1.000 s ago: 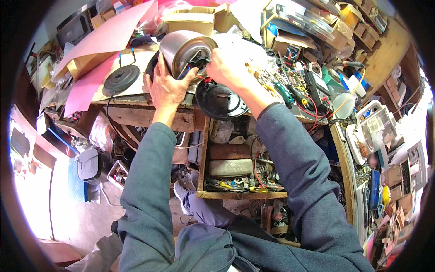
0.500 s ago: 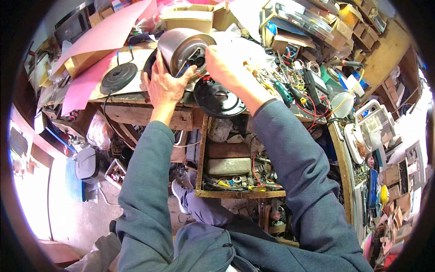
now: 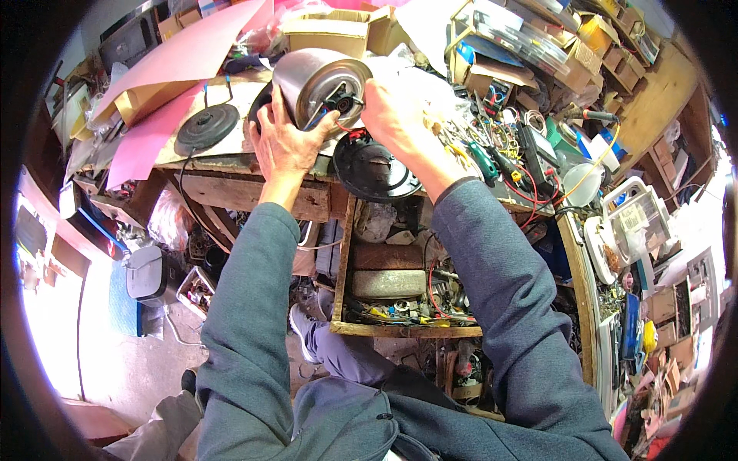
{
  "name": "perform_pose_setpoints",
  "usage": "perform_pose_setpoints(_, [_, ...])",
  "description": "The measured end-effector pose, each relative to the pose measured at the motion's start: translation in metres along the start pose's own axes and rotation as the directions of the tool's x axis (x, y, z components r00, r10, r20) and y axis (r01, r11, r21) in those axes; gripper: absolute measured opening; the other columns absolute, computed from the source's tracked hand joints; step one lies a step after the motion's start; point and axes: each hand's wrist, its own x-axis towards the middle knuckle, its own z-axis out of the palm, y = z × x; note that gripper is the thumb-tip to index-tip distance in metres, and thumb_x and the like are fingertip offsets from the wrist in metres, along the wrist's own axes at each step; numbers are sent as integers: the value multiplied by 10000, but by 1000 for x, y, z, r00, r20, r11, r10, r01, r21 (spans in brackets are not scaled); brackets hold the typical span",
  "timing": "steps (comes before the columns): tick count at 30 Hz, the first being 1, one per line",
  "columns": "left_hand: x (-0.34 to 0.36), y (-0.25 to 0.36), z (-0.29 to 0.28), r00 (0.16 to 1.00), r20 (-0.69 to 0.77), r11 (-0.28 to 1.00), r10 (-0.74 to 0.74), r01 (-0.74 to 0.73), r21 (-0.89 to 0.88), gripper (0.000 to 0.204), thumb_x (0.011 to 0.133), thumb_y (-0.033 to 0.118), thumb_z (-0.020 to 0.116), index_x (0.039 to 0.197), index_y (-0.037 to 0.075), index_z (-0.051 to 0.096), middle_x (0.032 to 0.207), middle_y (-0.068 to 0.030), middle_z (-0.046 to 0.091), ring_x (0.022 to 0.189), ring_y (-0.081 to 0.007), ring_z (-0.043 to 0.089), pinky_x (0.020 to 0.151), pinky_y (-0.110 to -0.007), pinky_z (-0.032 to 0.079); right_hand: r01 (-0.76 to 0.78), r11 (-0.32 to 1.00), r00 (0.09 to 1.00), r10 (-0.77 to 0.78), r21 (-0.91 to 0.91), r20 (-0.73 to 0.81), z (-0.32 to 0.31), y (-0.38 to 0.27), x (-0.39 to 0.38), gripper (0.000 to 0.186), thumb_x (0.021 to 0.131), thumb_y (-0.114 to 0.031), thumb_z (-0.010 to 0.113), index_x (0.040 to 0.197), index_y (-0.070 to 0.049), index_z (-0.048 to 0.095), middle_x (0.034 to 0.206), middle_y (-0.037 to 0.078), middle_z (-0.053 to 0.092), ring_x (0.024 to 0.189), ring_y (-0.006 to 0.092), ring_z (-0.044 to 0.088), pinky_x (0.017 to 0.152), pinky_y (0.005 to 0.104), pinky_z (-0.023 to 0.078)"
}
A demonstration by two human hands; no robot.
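A stainless steel electric kettle [image 3: 301,71] lies tilted on the bench, its open underside facing me. Inside that underside sits a dark round connector [image 3: 343,103] with wires around it. My left hand [image 3: 286,150] is wrapped round the kettle's left side, thumb reaching to the underside near the connector. Closed at the right edge of the kettle's rim is my right hand [image 3: 393,117]; what its fingers hold is hidden. Below, a round black bottom cover [image 3: 378,175] rests at the bench edge, with a red wire beside it.
A black kettle power base [image 3: 207,127] with a cord stands left. Tangled wires and tools, including a green-handled one [image 3: 483,163], crowd the right. An open wooden drawer [image 3: 407,331] of small parts juts out below. Pink sheets [image 3: 184,58] and a cardboard box [image 3: 327,37] lie behind.
The whole view has shifted slightly, moving the scene a little rightward in the picture. Both hands stay at the kettle, with no clear change in their hold.
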Motion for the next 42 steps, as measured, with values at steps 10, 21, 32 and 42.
perform_pose_setpoints(10, [1,5,5,1000,-13,1000,16,-16,-5,1240,711,788,753,1644,154,239,1350,-288,571,1318,-400,535,1220,-557,264,14,998,993,-7,60,-115,14,11,6,199,858,-52,642,1051,-12,672,978,254,718,924,452,705,829,504,554])
perform_pose_setpoints(21, [1,2,0,1000,11,1000,8,-7,-26,1220,718,811,733,1624,142,264,1363,-303,575,1363,-414,504,1225,-541,247,102,995,991,-101,10,-87,3,1,2,155,852,-73,638,987,-17,689,927,242,706,911,414,702,793,507,545])
perform_pose_setpoints(32, [1,2,2,1000,21,1000,9,-9,-11,1236,725,791,740,1640,139,227,1384,-299,567,1352,-406,522,1228,-559,250,78,997,983,-79,-10,-164,1,1,4,164,825,-31,635,984,-16,669,933,253,701,936,453,693,834,522,533])
perform_pose_setpoints(42, [2,4,8,1000,-14,999,18,-19,-38,1209,718,792,748,1628,170,251,1364,-288,585,1349,-408,522,1225,-544,246,153,987,947,-161,-50,-277,15,14,1,113,819,-77,637,892,-31,710,850,212,720,827,417,710,756,515,542])
